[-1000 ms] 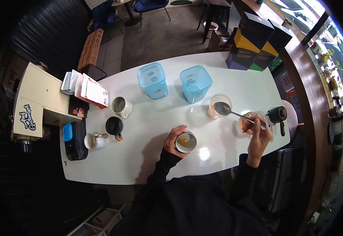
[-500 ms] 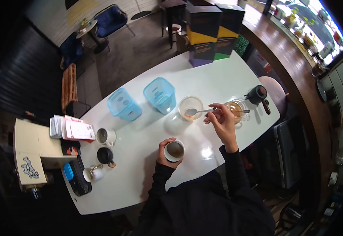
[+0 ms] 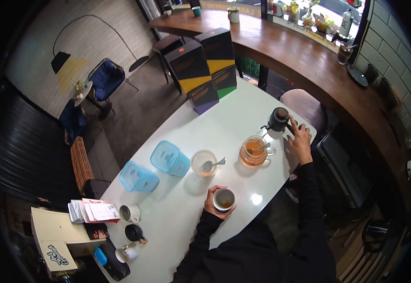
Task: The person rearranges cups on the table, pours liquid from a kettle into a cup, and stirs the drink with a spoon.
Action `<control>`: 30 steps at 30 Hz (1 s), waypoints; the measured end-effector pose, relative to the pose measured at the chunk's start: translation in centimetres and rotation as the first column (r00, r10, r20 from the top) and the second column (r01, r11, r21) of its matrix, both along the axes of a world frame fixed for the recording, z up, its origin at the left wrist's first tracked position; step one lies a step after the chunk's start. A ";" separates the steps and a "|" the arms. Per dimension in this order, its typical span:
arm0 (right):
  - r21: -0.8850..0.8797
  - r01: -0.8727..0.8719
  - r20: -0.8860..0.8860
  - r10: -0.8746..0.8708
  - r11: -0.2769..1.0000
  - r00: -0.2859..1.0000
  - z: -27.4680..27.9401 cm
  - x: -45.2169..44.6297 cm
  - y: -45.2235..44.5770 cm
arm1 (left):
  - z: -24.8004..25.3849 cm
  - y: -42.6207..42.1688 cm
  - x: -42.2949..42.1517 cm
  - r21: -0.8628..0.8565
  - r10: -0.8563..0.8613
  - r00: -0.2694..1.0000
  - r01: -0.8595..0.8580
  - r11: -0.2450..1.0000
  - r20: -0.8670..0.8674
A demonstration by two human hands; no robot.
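Note:
My left hand [image 3: 212, 202] is wrapped round a white cup [image 3: 224, 200] with a little brownish liquid in it, near the table's front edge. At the right end of the table, my right hand [image 3: 300, 139] reaches to the handle side of a black kettle [image 3: 278, 120], fingers apart. Whether its fingers touch the handle is hard to tell. In front of the kettle stands a glass pot [image 3: 253, 152] of amber liquid with a spoon in it. A clear plastic cup [image 3: 203, 164] holding another spoon stands left of the pot.
Two blue containers [image 3: 170, 159] stand left of the plastic cup. Several mugs [image 3: 129, 213], papers [image 3: 100, 210] and a beige box [image 3: 54, 236] occupy the left end. Black boxes [image 3: 189, 66] are stacked at the far edge. A wooden counter [image 3: 281, 52] curves behind the table.
The view has turned to the right. My right hand has let go of the spoon, now resting in the plastic cup, and has moved over to the kettle. My left hand still holds the white cup.

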State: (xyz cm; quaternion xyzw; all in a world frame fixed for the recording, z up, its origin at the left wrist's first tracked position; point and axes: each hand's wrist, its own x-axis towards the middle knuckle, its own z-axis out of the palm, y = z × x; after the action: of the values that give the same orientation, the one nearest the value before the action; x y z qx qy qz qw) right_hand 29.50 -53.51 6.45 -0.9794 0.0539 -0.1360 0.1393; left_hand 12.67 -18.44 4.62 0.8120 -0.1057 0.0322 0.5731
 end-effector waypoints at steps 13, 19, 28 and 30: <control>0.069 -0.278 -0.021 0.280 0.958 0.960 -0.7 4.5 -1.6 | -1.5 -1.3 2.2 -0.024 -0.040 0.999 0.040 0.999 0.020; 0.287 -0.279 0.038 0.280 0.916 0.959 -1.2 2.4 -1.2 | -1.8 -1.2 2.5 -0.032 -0.040 0.997 0.042 0.999 0.061; 0.462 -0.236 0.171 0.175 0.855 0.970 -0.8 -5.7 -2.4 | -1.6 -1.3 2.3 -0.015 -0.031 0.998 0.032 0.999 0.048; 0.483 -0.235 0.197 0.156 0.844 0.968 -0.2 -7.8 -2.7 | -1.5 -1.3 2.1 -0.006 -0.025 0.998 0.026 1.000 0.052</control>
State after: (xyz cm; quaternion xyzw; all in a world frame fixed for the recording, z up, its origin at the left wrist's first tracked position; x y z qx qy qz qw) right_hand 21.75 -56.20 6.20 -0.8964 -0.0235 -0.1757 0.4063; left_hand 14.82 -19.76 3.17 0.8077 -0.1309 0.0464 0.5730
